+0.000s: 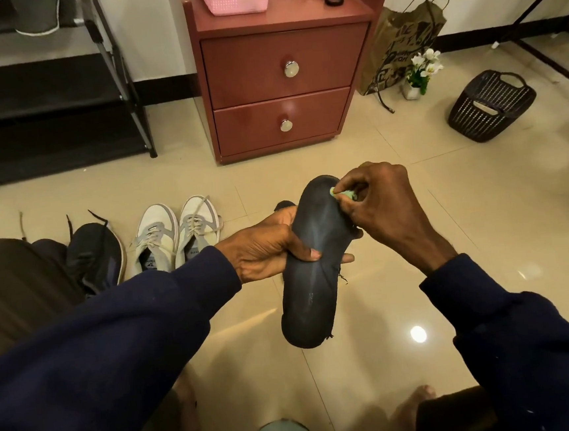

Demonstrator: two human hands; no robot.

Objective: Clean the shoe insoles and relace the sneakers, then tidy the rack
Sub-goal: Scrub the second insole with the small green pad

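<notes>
Above the tiled floor (414, 224), the left hand (265, 248) clamps a dark insole (313, 281) at its middle, thumb on top. At its 1 o'clock end, the right hand (383, 203) pinches a green cloth (345, 194) against it. At 9 o'clock, 2 white sneakers (175, 237) sit beside a dark sneaker (95, 256).

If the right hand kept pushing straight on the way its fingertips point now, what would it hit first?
Most likely the black insole: the right hand already presses a small green cloth against its toe end, fingers aimed left into it. Beyond that lies the left hand, though depth is uncertain.
</notes>
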